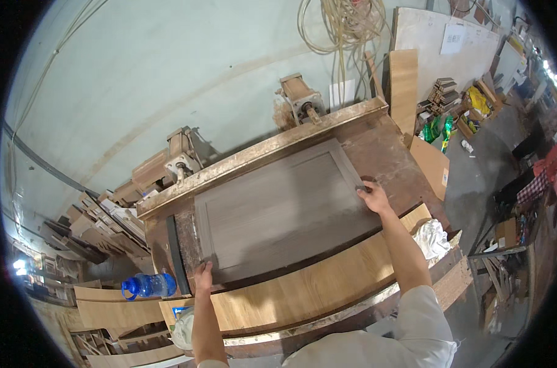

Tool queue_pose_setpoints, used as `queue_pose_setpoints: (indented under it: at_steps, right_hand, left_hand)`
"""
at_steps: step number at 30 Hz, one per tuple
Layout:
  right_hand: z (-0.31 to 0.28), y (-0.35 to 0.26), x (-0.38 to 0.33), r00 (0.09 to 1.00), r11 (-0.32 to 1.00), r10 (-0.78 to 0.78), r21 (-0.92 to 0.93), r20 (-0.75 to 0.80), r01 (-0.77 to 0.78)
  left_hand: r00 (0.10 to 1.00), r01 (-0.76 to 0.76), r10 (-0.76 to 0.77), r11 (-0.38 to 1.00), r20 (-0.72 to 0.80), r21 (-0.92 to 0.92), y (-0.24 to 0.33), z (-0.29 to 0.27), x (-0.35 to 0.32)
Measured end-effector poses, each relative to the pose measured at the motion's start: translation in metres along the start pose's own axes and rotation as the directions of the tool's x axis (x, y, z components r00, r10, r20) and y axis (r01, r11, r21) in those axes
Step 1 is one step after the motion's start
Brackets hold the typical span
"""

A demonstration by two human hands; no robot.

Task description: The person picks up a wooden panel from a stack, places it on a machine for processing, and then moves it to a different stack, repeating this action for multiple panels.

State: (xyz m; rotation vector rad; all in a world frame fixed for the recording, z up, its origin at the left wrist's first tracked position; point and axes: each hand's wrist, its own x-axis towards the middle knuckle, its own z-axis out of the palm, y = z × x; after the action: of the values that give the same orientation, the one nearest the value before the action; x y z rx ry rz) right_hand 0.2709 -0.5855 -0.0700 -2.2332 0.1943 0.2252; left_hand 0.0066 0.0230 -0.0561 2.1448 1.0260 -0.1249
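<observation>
A grey-brown framed cabinet door panel (278,202) lies flat on the brown worktable (386,153), with a recessed middle and a raised border. My left hand (203,279) holds its near left corner, fingertips at the edge. At the right side, my right hand (373,196) grips the panel's edge with curled fingers; something small and dark shows by its fingertips, too small to name. Along the near side of the panel runs a light wood board (309,279). Left of the panel lies a dark narrow strip (178,254).
A worn rail (260,156) with two clamp cylinders (183,153) closes off the table's far side. A blue water bottle (149,286) is at the left, a white crumpled cloth (432,239) at the right. Wood offcuts (107,227) lean beyond the left end; cardboard (430,164) stands right.
</observation>
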Motion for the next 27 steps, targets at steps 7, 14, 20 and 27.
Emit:
queue_pose_setpoints:
  at_steps: [7,14,20,27]
  right_hand:
    - [0.045,-0.002,-0.03,0.914,0.964,-0.207,-0.233,-0.35,0.129]
    - [0.025,-0.001,-0.055,0.975,0.962,-0.091,-0.272,-0.202,0.033]
    - [0.026,-0.028,-0.022,0.95,0.946,-0.134,-0.322,-0.281,0.038]
    - [0.049,-0.032,-0.017,0.891,0.943,-0.196,-0.329,-0.411,0.056]
  left_hand:
    - [0.961,-0.131,0.187,0.956,-0.206,0.261,0.021,0.061,0.003]
    - [0.931,-0.096,0.22,0.918,-0.291,0.386,0.018,0.057,-0.034]
    - [0.923,-0.051,0.195,0.916,-0.331,0.398,0.047,0.055,0.022]
    - [0.843,-0.049,0.275,0.895,-0.462,0.443,0.051,0.065,0.026]
